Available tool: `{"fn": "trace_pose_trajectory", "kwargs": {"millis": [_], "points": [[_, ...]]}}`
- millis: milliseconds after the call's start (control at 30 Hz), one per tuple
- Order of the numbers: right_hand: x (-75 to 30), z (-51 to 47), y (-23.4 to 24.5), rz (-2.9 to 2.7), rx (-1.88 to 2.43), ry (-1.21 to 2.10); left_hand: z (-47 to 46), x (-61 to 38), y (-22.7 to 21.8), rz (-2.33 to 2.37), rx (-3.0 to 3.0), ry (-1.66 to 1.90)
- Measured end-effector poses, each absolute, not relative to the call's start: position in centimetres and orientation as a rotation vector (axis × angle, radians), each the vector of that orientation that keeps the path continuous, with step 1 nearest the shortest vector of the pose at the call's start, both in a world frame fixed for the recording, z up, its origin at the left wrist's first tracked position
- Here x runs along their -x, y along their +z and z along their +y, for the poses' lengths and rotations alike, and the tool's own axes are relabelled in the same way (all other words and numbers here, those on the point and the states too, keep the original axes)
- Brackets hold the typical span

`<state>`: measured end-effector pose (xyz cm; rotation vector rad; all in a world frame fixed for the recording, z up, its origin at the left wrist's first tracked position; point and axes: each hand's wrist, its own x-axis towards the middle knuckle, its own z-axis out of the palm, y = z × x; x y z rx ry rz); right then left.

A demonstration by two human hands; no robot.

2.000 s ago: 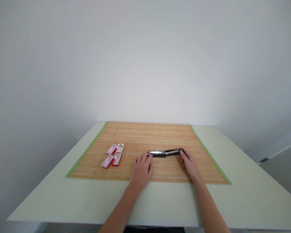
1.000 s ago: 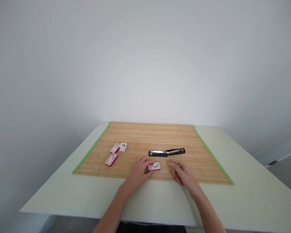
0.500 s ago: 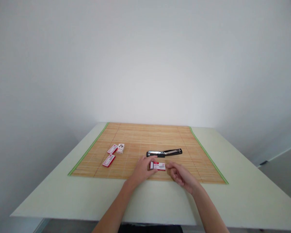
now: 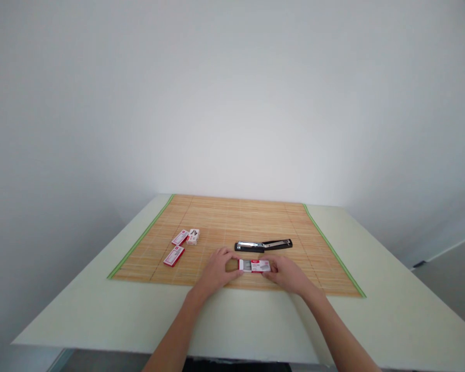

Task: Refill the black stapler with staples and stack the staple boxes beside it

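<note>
On the slatted mat over a white table, the right hand has its fingers clamped on one end of the part-open red-and-white box near the unfolded stapler, while the left hand holds thumb and forefinger apart at the other end.

mat on table; stapler on mat, behind front box; three boxes left of both

Office-like: white table, open stapler
</note>
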<state>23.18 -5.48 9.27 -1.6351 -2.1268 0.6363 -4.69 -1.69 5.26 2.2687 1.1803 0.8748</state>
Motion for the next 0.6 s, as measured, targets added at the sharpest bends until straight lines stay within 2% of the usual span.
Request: {"fn": "trace_pose_trajectory", "kwargs": {"millis": [233,600], "points": [[-22.3,-5.0,10.3,-2.132,1.594,0.57,-1.8,4.5,5.3,1.195,-2.263,0.887],[-17.3,-2.6,12.0,-2.536,1.627,0.272,-1.8,4.4,5.3,1.19,-2.259,0.897]]}}
